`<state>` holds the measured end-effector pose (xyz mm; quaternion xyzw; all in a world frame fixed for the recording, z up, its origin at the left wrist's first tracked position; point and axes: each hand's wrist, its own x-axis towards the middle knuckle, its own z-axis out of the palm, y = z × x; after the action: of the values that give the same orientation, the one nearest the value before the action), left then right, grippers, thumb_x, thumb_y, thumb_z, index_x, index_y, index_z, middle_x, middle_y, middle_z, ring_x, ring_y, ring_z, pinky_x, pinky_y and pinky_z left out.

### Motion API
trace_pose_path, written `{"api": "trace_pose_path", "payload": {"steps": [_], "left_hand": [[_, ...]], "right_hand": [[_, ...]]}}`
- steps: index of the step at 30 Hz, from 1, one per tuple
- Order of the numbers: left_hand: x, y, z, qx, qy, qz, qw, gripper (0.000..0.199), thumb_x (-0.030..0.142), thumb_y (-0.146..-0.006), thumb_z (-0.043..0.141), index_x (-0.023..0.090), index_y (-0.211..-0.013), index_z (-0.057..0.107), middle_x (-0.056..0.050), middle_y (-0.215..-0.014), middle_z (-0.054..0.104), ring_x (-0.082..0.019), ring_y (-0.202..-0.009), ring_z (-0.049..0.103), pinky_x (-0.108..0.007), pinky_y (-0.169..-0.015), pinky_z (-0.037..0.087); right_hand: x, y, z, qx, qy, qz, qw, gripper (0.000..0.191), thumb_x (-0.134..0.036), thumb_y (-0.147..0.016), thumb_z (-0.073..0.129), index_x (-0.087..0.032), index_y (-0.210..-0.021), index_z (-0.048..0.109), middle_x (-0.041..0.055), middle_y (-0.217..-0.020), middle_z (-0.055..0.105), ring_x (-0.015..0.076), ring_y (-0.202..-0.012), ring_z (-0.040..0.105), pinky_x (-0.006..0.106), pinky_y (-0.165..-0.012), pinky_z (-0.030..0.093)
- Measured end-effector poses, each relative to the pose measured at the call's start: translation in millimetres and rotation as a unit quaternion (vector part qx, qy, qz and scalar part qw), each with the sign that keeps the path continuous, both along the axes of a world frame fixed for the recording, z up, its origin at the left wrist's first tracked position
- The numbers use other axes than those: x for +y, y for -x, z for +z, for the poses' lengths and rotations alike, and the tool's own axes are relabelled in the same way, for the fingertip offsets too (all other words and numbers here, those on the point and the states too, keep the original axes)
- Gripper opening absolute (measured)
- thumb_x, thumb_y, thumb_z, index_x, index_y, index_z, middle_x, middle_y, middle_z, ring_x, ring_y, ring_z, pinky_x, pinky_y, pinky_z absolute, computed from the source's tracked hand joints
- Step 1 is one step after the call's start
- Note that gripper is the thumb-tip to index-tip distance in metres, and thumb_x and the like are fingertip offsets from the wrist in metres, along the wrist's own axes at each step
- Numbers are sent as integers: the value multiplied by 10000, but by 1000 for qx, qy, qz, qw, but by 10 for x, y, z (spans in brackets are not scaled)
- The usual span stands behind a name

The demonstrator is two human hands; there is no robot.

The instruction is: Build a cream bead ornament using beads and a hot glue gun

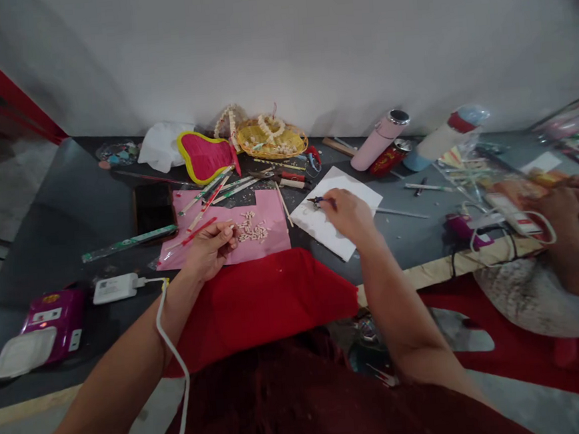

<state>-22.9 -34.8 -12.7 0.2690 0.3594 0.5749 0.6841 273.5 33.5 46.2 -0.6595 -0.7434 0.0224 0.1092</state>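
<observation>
Left hand (210, 250) pinched, right hand (348, 216) curled

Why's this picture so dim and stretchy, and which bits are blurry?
In the head view, light is dim, with soft shadows on the wall; a wide lens probably makes the pink thermos lean outward; another person's hands near the right edge look smeared; the small pale pieces beside the left hand lack crisp detail.

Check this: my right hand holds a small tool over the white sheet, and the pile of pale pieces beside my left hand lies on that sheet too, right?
Not quite: the head view shows the pile of pale pieces beside your left hand on the pink sheet, not the white sheet. Your right hand does hold a small tool over the latter.
</observation>
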Motion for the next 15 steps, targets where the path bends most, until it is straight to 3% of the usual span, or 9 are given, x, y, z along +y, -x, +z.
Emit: {"api": "trace_pose_path", "payload": {"steps": [3,6,10,15], "left_hand": [[-5,2,-4,-7,-5,-5,1000,141,194,-676,736,128,-785,674,-27,-736,644,-43,-536,517,-162,-510,426],[-5,5,-11,-26,-7,-6,1000,144,178,-673,737,125,-793,676,-31,-738,644,-43,-546,514,-161,-524,429],[2,14,-10,-29,-14,-7,999,133,181,-691,726,128,-805,681,-36,-755,651,-45,-557,514,-159,-535,438],[13,18,-19,-24,-5,-11,1000,135,196,-694,727,133,-804,682,-37,-752,655,-42,-544,512,-160,-526,439]], "right_hand": [[-106,513,-46,82,12,166,983,217,-236,-885,446,-194,-1038,594,68,-1036,633,175,-918,582,282,-795,431],[-100,960,-168,81,38,252,964,256,-164,-883,426,-188,-1073,596,71,-1062,621,175,-967,567,278,-840,421],[-2,1260,-319,27,58,294,954,327,-109,-858,437,-210,-1129,590,73,-1092,603,193,-1003,540,296,-864,412],[31,1266,-388,-11,54,282,958,265,-114,-850,452,-189,-1043,618,97,-1053,596,227,-984,524,327,-836,418]]}}
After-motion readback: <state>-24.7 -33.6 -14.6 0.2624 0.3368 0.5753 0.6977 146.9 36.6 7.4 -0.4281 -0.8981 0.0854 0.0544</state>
